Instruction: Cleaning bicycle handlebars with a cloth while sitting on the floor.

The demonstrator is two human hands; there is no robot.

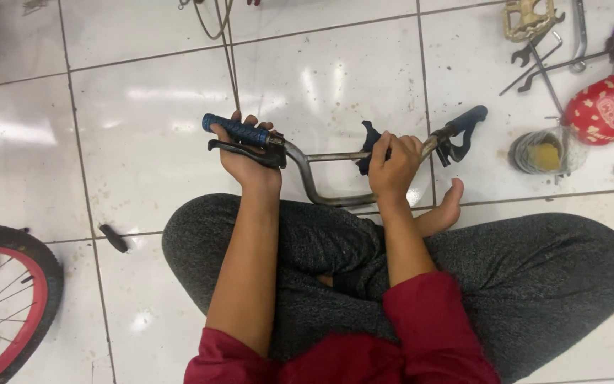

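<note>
The person sits cross-legged on the white tiled floor (143, 128), grey trousers filling the lower half of the frame and red sleeves at the bottom edge. Both forearms reach up from the bottom centre toward the middle of the frame, where a bicycle handlebar (321, 186) is held just above the knees.

The left hand (246, 160), left of centre, is closed around the bar at its left end, fingers curled over the blue ribbed handle sleeve (234, 130) and thumb beside the black brake lever (239, 149) under it. The wrist is straight, the forearm bare to the elbow.

The right hand (394, 163), just right of centre, is closed on a dark blue rag (369, 146) pressed against the thin crossbar of the handlebar; the knuckles face the camera. Further right the bar ends in a second dark sleeve and brake lever (460, 135). A bare foot (443, 210) shows just below this hand.

In the upper right corner lie a tan pedal (527, 18), several metal wrenches (545, 60), and a red rounded object with pale cartoon-like patches (605, 107) at the right edge. Below the wrenches stands a round open tin with yellowish contents (543, 151). At the lower left edge is a small wheel with a pink rim (1, 306); thin cables (225, 43) run from the top edge down toward the left hand.
</note>
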